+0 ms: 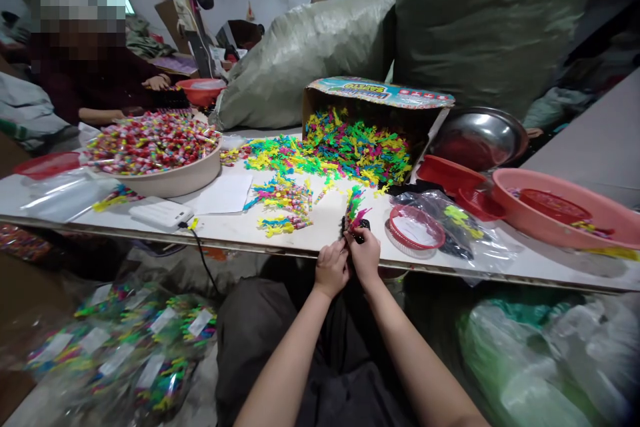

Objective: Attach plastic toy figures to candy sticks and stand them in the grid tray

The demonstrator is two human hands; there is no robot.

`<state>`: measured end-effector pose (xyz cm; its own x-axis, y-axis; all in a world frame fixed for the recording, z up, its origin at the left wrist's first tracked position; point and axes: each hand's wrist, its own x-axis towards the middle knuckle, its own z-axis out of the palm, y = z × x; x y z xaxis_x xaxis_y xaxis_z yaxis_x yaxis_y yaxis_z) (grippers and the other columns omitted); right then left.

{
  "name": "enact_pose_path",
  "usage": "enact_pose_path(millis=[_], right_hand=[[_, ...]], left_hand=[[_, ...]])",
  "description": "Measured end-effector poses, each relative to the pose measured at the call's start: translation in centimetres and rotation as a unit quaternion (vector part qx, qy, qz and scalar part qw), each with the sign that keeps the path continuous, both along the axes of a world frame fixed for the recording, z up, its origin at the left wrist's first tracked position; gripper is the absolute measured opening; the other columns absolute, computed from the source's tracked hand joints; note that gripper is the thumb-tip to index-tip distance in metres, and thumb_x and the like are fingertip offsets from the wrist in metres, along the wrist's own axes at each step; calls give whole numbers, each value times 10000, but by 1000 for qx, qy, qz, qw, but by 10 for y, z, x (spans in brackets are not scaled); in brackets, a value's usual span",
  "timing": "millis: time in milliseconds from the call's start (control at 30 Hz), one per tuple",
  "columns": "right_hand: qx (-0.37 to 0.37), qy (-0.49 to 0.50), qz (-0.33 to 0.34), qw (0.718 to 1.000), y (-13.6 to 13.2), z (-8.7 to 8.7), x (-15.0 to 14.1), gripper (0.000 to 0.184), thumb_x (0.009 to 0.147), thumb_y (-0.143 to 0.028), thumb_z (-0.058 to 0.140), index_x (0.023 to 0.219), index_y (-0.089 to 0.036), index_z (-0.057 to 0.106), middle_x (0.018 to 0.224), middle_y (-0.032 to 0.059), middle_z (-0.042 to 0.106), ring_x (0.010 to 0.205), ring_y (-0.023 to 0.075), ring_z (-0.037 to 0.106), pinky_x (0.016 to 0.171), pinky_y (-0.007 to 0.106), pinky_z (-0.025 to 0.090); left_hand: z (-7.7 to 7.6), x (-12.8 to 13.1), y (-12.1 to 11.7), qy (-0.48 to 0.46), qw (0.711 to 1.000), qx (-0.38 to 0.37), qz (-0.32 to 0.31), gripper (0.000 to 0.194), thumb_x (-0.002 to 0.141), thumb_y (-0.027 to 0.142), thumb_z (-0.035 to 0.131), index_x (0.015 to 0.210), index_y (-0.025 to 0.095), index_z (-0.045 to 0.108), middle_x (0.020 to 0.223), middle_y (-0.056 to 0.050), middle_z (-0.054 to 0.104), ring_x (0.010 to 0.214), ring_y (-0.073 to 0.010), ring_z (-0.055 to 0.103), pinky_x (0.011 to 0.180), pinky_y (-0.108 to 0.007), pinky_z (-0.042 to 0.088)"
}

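Note:
At the table's front edge my left hand (333, 267) and my right hand (365, 253) meet, fingers closed. What they pinch between them is hidden by the fingers. Just beyond the fingertips is a black holder (367, 224), with a bunch of green, blue and pink plastic figures (355, 203) rising from it. Left of my hands lie rows of small striped tubes topped with plastic figures (285, 195), and a smaller bundle (284, 223) nearer the edge. A cardboard box (435, 121) on its side spills a heap of loose figures (355, 147) onto the white table (235, 223).
A wide tub (170, 180) of striped pieces and a white power bank (160, 212) with cable stand left. Red baskets (417, 225), plastic bags (480, 233) and a pink basin (615, 213) are right. Large sacks (310, 57) rise behind. A co-worker (90, 80) sits far left.

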<state>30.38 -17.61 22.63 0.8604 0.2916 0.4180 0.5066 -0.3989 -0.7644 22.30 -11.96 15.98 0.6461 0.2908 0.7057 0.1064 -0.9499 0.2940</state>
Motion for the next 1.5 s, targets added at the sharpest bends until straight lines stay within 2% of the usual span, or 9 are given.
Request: enact_pose_path(millis=[400,600,733,867,1000,1100,1233,1367,1500], right_hand=[[-7,-38,0,999,6,2,-2,170,765,-330,533,733,-173,589,750,53,639,757,213,562,753,353,364],[14,-15,147,989,-2,9,-10,174,780,-318,518,830,-193,629,861,56,666,827,197,591,762,325,439],[14,-28,128,991,-10,18,4,230,815,-275,451,948,-194,620,1049,74,630,997,203,554,861,350,419],[-108,-51,132,984,-20,16,24,228,766,-218,506,950,-191,638,1095,88,613,1035,245,528,894,409,385],[-132,-63,163,976,-35,6,20,207,770,-212,504,918,-186,646,1017,76,633,946,234,553,847,385,408],[-120,-68,173,975,-43,2,12,219,769,-225,509,948,-174,626,993,85,626,923,229,551,823,369,419],[-95,-30,165,981,-43,1,17,274,721,-262,573,977,-165,587,908,81,638,852,227,578,778,365,437],[-88,17,147,985,-35,6,39,444,639,-303,667,1052,-189,552,900,62,650,803,214,610,731,346,449],[-130,10,170,977,-24,12,61,326,624,-327,694,920,-206,634,851,58,674,795,216,612,720,333,439]], left_hand=[[22,-9,-6,25,999,-19,6,350,749,94,438,1068,144,573,1148,-108,589,1121,-242,497,964,-441,360],[53,-25,11,67,990,-118,48,316,789,142,424,1053,196,589,1129,-66,609,1089,-201,519,964,-410,321],[84,-23,34,134,975,-168,60,235,805,203,421,794,187,655,843,-50,682,820,-167,600,799,-308,387],[99,-11,49,150,971,-172,69,278,796,264,442,614,176,633,607,-40,628,641,-158,555,686,-278,386],[96,-4,56,139,968,-201,65,241,766,210,455,608,184,635,601,-32,614,673,-160,550,709,-272,403],[89,-1,58,111,964,-235,60,202,761,200,467,823,183,658,812,-47,658,805,-162,574,772,-271,426],[78,3,53,77,957,-274,58,335,733,190,532,1064,153,563,1012,-69,627,892,-144,580,789,-239,451],[71,3,47,69,955,-284,57,217,756,191,541,967,167,590,940,-52,640,888,-158,583,799,-266,455],[69,7,51,71,954,-283,68,153,771,162,517,884,169,619,902,-64,643,868,-190,582,791,-309,451]])
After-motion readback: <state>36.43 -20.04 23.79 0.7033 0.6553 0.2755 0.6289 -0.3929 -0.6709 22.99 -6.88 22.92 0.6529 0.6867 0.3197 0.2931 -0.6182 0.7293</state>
